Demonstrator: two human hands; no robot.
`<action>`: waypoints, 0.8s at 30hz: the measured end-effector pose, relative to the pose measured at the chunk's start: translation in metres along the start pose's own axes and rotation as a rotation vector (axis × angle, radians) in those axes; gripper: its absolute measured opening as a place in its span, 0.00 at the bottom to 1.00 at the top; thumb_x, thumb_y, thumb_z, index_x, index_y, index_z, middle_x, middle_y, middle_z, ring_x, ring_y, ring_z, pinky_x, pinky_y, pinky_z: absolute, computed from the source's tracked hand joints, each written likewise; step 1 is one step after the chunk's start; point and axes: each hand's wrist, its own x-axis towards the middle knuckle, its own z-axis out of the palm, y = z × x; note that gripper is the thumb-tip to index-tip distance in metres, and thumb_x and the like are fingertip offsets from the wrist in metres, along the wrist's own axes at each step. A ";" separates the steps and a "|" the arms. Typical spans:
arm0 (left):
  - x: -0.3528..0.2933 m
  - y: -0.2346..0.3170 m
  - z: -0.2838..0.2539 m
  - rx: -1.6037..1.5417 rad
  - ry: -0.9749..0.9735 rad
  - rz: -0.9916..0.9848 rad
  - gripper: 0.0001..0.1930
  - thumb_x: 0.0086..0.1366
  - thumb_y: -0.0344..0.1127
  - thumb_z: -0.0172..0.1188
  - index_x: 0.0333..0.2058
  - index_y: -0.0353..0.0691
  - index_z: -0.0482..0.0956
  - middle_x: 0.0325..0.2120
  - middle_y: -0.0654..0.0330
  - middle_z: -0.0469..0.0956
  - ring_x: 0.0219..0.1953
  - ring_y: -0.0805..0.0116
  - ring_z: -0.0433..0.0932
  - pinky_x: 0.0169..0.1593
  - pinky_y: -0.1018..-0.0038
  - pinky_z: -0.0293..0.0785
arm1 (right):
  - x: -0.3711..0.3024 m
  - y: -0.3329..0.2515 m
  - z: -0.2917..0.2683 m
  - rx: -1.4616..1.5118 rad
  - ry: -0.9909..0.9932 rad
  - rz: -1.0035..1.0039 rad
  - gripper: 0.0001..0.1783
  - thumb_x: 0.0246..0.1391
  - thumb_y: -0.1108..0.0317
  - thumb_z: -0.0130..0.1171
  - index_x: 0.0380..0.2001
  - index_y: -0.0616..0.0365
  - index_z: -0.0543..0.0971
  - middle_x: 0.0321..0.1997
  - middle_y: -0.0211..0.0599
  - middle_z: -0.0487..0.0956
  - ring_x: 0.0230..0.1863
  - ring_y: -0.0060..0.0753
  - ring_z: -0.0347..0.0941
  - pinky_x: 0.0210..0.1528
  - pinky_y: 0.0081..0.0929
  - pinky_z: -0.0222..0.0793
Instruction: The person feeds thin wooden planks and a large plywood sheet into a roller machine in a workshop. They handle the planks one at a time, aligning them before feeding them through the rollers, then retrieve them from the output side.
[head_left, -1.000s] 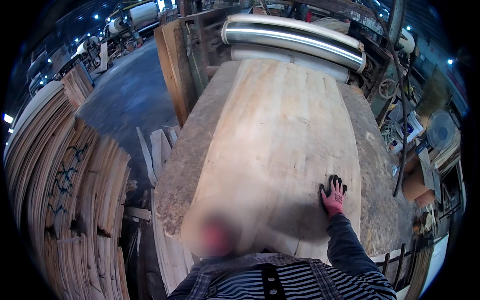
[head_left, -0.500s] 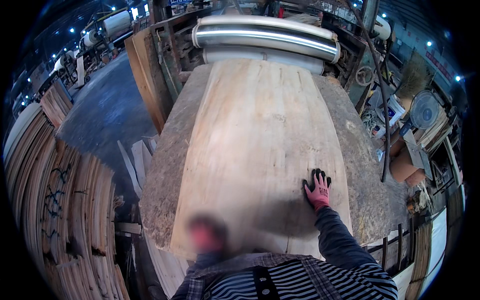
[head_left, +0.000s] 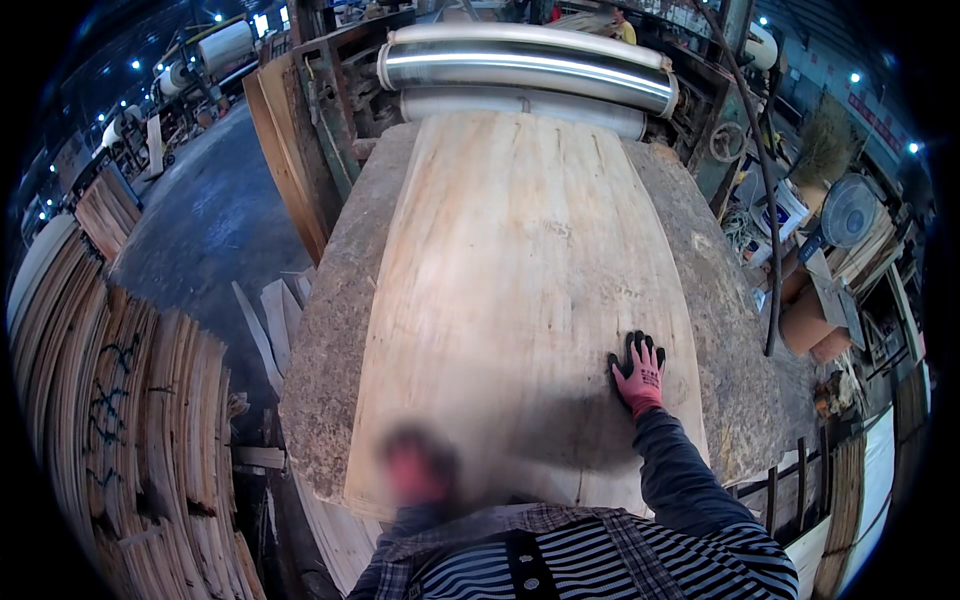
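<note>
A large pale wood veneer sheet [head_left: 520,260] lies flat on a rough, worn table [head_left: 335,300]. Its far end reaches the rollers. My right hand [head_left: 640,375], in a pink glove with black fingertips, rests on the sheet's right side with fingers spread, holding nothing. Over the near left corner of the sheet is my left hand [head_left: 415,468]; a blurred patch hides its fingers and any grip. Just beyond the sheet's far end sits a long shiny metal roller [head_left: 530,72], with a duller roller [head_left: 520,105] beneath it.
Stacked veneer sheets [head_left: 165,410] stand on the left, beside a grey floor [head_left: 215,220]. Upright boards [head_left: 290,150] lean by the machine frame. On the right are a hanging hose [head_left: 772,250], a fan [head_left: 847,212] and a cardboard box [head_left: 805,320]. A person in yellow [head_left: 624,28] is far back.
The whole view has shifted slightly, and a person in yellow now shows beyond the rollers. Both hands keep nearly the same places on the sheet.
</note>
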 end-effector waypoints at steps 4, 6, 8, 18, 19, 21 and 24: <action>0.004 0.008 -0.012 -0.001 -0.141 -0.075 0.37 0.45 0.52 0.59 0.54 0.43 0.62 0.56 0.49 0.54 0.58 0.46 0.50 0.59 0.48 0.39 | -0.001 0.000 -0.002 0.017 -0.004 0.003 0.37 0.43 0.46 0.53 0.56 0.52 0.61 0.62 0.39 0.55 0.64 0.41 0.44 0.65 0.42 0.33; 0.010 0.017 -0.026 0.007 -0.285 -0.159 0.37 0.45 0.53 0.59 0.54 0.43 0.62 0.56 0.49 0.54 0.58 0.45 0.50 0.59 0.48 0.39 | -0.001 -0.001 -0.002 0.011 0.005 -0.012 0.37 0.43 0.46 0.53 0.55 0.54 0.62 0.62 0.40 0.55 0.64 0.41 0.44 0.65 0.41 0.32; 0.008 0.012 -0.021 0.021 -0.266 -0.140 0.37 0.46 0.53 0.58 0.54 0.43 0.61 0.56 0.49 0.54 0.58 0.45 0.50 0.59 0.48 0.39 | -0.001 -0.003 -0.005 0.016 -0.007 -0.005 0.37 0.43 0.46 0.53 0.55 0.54 0.62 0.62 0.40 0.55 0.64 0.41 0.44 0.65 0.41 0.32; 0.000 -0.002 0.002 0.063 0.056 0.013 0.37 0.46 0.53 0.57 0.54 0.44 0.61 0.56 0.49 0.53 0.60 0.49 0.48 0.59 0.49 0.38 | -0.002 -0.005 -0.007 0.014 -0.021 0.012 0.38 0.43 0.47 0.53 0.56 0.51 0.60 0.62 0.39 0.55 0.64 0.42 0.45 0.64 0.42 0.34; 0.000 -0.001 0.002 0.070 0.061 0.023 0.36 0.48 0.53 0.55 0.54 0.41 0.61 0.55 0.48 0.55 0.59 0.48 0.49 0.59 0.49 0.38 | -0.002 -0.004 -0.007 0.013 -0.016 0.008 0.38 0.43 0.47 0.53 0.56 0.51 0.60 0.62 0.39 0.55 0.64 0.42 0.45 0.64 0.42 0.34; -0.001 0.001 -0.002 0.087 0.069 0.041 0.34 0.52 0.53 0.51 0.52 0.36 0.61 0.54 0.47 0.58 0.57 0.47 0.52 0.60 0.49 0.39 | -0.002 -0.002 -0.005 0.011 -0.010 -0.001 0.38 0.43 0.47 0.53 0.56 0.51 0.60 0.62 0.39 0.55 0.64 0.42 0.45 0.64 0.42 0.35; -0.002 -0.001 0.000 0.089 0.078 0.044 0.33 0.52 0.53 0.51 0.51 0.35 0.62 0.53 0.47 0.58 0.57 0.47 0.53 0.60 0.49 0.38 | -0.002 -0.002 -0.005 0.018 -0.001 -0.006 0.38 0.43 0.47 0.53 0.56 0.52 0.60 0.62 0.39 0.55 0.64 0.43 0.45 0.64 0.42 0.35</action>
